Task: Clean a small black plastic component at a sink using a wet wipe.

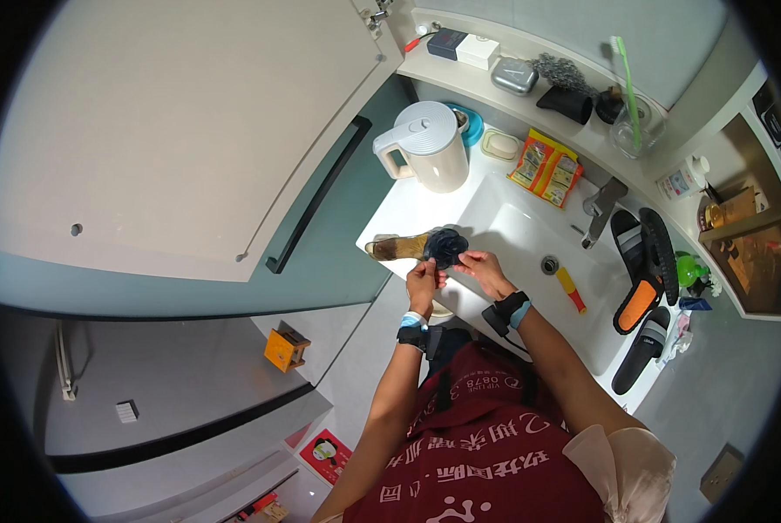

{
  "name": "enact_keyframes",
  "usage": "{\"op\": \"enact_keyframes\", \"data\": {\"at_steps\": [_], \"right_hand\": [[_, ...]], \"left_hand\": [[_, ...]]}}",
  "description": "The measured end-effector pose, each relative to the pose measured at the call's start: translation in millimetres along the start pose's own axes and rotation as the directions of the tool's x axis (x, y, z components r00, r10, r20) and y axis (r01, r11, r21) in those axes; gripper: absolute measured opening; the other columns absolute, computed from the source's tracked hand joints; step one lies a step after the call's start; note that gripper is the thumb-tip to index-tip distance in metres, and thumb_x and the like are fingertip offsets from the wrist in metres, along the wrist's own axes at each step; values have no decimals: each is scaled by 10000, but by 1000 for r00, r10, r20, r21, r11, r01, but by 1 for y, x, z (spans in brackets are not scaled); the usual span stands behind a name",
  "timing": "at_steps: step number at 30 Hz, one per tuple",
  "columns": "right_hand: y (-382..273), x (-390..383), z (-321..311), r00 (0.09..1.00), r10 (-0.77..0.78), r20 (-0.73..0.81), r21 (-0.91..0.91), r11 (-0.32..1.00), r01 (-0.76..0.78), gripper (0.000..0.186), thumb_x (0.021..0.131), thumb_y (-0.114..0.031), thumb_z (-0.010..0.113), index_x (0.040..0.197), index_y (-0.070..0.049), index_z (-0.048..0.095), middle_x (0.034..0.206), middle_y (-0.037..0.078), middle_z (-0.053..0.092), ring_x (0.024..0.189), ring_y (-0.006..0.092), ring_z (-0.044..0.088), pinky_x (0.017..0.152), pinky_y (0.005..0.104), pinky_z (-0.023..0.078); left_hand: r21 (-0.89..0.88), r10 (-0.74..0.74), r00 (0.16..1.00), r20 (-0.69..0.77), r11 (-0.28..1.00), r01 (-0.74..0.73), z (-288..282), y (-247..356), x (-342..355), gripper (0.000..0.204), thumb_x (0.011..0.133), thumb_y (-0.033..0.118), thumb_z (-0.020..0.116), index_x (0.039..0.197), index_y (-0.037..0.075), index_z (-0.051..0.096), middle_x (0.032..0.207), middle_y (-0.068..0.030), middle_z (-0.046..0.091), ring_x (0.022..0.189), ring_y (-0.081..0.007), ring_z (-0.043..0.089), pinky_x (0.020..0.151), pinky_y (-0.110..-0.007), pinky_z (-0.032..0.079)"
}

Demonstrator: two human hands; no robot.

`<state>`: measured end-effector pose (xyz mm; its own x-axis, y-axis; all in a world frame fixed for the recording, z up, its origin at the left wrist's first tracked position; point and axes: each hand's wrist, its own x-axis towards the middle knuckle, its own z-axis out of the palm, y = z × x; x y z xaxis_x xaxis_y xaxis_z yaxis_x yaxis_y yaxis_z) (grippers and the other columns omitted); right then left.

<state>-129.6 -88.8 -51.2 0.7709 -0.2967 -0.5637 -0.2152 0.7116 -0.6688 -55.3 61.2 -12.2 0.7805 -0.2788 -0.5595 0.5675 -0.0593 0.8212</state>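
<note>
At the front left corner of the washbasin, both my hands are closed on a dark blue, ruffled, flower-like bunch [445,247]. A long brown, sole-shaped piece [397,248] stretches leftward from it over the white counter, and may be one item with it. My left hand [424,286] pinches the lower edge of the bunch. My right hand [488,272] has its fingertips on the right edge. The fingers partly hide where they meet the dark material, so its exact kind is unclear.
A cream pitcher [427,150], soap dish [500,145] and yellow-orange packet [546,168] stand behind the basin. Inside the basin lies a yellow-red handled object [571,289], near the drain. Black slippers [641,351] rest along the right rim below the tap [603,212]. A cabinet door [181,122] fills the left.
</note>
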Motion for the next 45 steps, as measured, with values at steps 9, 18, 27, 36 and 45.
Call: {"op": "enact_keyframes", "data": {"at_steps": [9,18,27,36,45], "right_hand": [[11,3,-3,993,-109,38,-247,962,115,190,840,-76,763,957,39,666,813,51,671,759,133,649,674,258,536],[-6,-11,-6,991,-131,24,-257,957,133,196,803,-87,776,939,18,682,783,63,674,642,133,624,599,253,518],[1,-13,6,994,11,106,-34,999,-7,172,917,-43,664,1034,81,637,987,136,693,942,216,691,859,299,573],[-4,-9,19,996,88,8,15,996,-88,142,920,-52,664,983,73,639,938,123,684,828,201,689,778,289,581],[17,6,11,997,22,-73,33,999,-19,129,905,-31,680,955,81,642,914,134,681,779,223,690,749,317,596]], "left_hand": [[89,187,982,-7,979,-186,-9,-14,9,130,839,8,747,839,16,617,665,-38,626,544,-106,545,521,-244,442],[547,575,818,3,684,-482,7,11,-10,118,832,70,754,894,9,674,706,-51,666,626,-114,605,591,-281,486],[139,285,957,-43,951,-277,3,-6,14,162,931,123,677,934,-39,676,746,-67,689,608,-118,631,565,-244,508],[333,319,941,-110,904,-267,14,8,16,187,930,141,676,849,-28,668,671,-74,666,540,-112,585,507,-263,466],[552,441,895,-66,764,-335,9,17,21,209,873,154,732,773,-24,684,636,-87,661,532,-147,587,537,-306,471]]}}
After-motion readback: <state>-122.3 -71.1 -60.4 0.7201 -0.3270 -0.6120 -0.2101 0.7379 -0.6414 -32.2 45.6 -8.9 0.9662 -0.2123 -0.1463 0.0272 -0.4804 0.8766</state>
